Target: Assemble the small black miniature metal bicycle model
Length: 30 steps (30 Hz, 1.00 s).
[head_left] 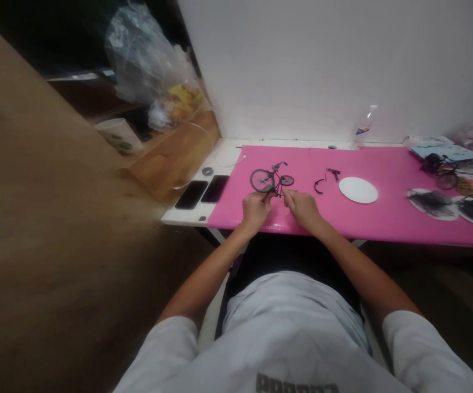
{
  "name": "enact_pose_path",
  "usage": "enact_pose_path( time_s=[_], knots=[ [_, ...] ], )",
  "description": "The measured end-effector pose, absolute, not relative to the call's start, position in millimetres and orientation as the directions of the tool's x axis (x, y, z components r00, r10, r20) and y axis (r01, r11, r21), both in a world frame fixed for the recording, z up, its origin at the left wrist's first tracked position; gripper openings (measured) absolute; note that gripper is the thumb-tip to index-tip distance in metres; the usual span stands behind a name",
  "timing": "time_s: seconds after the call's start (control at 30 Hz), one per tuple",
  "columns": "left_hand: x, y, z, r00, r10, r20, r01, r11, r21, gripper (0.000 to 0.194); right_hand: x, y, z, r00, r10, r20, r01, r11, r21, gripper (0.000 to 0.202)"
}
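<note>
A black miniature bicycle [262, 180] is held tilted over the pink table covering, its spoked wheels and handlebar showing. My left hand [257, 210] is closed on its lower edge, near the larger wheel. Just to the right, my right hand [304, 208] is closed in a pinch by the bicycle's frame; what lies between those fingertips is too small to make out. Beyond my right hand are a curved black part [318, 187] and a small black angular piece [333, 173]. A round white plate [358, 190] lies right of them.
Two dark phones [192, 195] lie at the table's left end, near a small grey ring [207, 171]. Rightward are plates of black parts [432, 203] and another miniature bicycle [447, 177]. A clear bottle [367, 121] stands against the white wall.
</note>
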State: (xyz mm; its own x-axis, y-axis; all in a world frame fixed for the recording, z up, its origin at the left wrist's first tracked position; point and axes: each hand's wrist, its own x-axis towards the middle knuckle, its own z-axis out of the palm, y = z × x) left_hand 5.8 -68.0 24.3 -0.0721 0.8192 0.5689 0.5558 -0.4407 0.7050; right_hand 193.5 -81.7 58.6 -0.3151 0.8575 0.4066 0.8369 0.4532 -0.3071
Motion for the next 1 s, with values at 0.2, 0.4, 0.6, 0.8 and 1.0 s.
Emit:
enact_pose_path(
  time_s=[0.2, 0.4, 0.6, 0.8, 1.0],
  knots=[
    [5.7, -65.4, 22.2, 0.024, 0.804, 0.594, 0.651, -0.464, 0.601, 0.023, 195.4, -90.4, 76.9, -0.336, 0.875, 0.349, 0.838, 0.447, -0.313, 0.038],
    [0.3, -63.0, 20.3, 0.028, 0.756, 0.654, 0.743, -0.454, 0.493, 0.022, 197.4, -85.0, 70.6, -0.422, 0.823, 0.381, 0.782, 0.543, -0.306, 0.038],
    [-0.7, -60.7, 11.7, -0.013, 0.707, 0.707, 0.805, -0.412, 0.427, 0.022, 186.0, -85.7, 55.6, -0.283, 0.893, 0.349, 0.412, 0.442, -0.797, 0.057],
    [-2.1, -56.7, 6.0, 0.021, 0.707, 0.706, 0.842, -0.393, 0.369, 0.020, 176.7, -84.3, 50.3, -0.332, 0.943, 0.030, -0.108, -0.007, -0.994, 0.052],
    [-4.0, -56.4, 9.6, 0.076, 0.695, 0.715, 0.846, -0.425, 0.322, 0.023, 183.6, -78.2, 55.1, -0.270, 0.960, 0.067, -0.016, 0.065, -0.998, 0.040]
  ],
)
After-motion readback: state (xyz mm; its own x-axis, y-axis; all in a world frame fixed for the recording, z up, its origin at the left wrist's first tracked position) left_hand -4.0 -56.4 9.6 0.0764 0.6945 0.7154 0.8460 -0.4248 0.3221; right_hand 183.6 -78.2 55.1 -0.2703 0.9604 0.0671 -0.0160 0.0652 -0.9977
